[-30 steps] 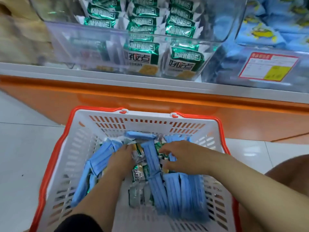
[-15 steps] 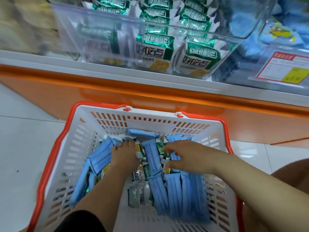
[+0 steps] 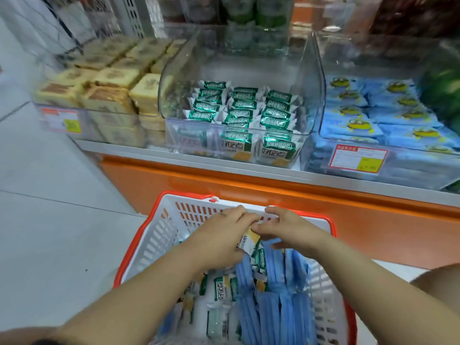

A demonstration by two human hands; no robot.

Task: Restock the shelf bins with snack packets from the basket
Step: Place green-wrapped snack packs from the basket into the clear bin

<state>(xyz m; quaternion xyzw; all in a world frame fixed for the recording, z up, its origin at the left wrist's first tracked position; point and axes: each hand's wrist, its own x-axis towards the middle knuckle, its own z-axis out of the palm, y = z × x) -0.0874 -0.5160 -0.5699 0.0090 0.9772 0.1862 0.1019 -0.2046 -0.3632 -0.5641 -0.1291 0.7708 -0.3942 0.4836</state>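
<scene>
A white basket with an orange rim (image 3: 159, 235) sits on the floor below the shelf, holding blue packets (image 3: 271, 302) and green-and-white packets (image 3: 220, 292). Above its far end my left hand (image 3: 221, 235) and my right hand (image 3: 288, 227) meet, both gripping a small bunch of green-and-white snack packets (image 3: 249, 241); most of the bunch is hidden by my fingers. On the shelf straight ahead stands a clear bin (image 3: 311, 78) with rows of the same green-and-white packets (image 3: 241, 113).
Left of the clear bin is a bin of beige boxed cakes (image 3: 109, 95). To its right is a bin of blue packets (image 3: 388, 120) with a red-framed price label (image 3: 358, 159). An orange shelf base (image 3: 224, 180) runs behind the basket. Grey floor tiles lie left.
Both hands have risen out of the basket's packets towards its far rim, now holding green-and-white packets between them. The view has tilted up, showing more of the shelf bins.
</scene>
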